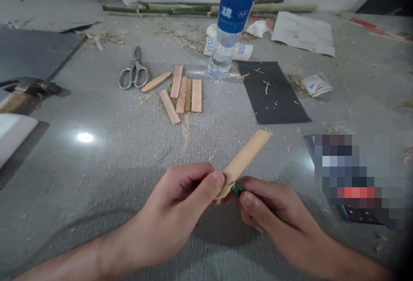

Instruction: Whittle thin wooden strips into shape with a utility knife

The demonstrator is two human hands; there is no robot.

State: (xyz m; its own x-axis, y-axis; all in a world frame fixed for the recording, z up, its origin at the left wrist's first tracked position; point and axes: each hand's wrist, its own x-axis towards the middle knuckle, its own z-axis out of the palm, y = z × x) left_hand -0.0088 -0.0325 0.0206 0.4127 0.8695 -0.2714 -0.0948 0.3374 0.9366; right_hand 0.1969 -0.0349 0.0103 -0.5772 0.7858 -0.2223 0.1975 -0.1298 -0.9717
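Note:
My left hand [187,203] pinches the near end of a flat bamboo strip [248,154], which slants up and away to the right. In my right hand [274,212] is a small green tool [238,189], mostly hidden by the fingers. Its tip meets the edge of the strip close to my left thumb; the kind of tool cannot be made out. Beyond my hands lie several short bamboo pieces [196,96], one with a pointed end [156,81]. A pair of scissors [134,72] rests to their left.
A water bottle [227,40] stands behind the pieces. Black sheet [274,94], crumpled wrapper [316,84] and blurred-out phone-like object [358,182] lie right. A hammer [32,87] and white object [14,134] are left. Bamboo poles [161,9] lie along the back; shavings litter the surface.

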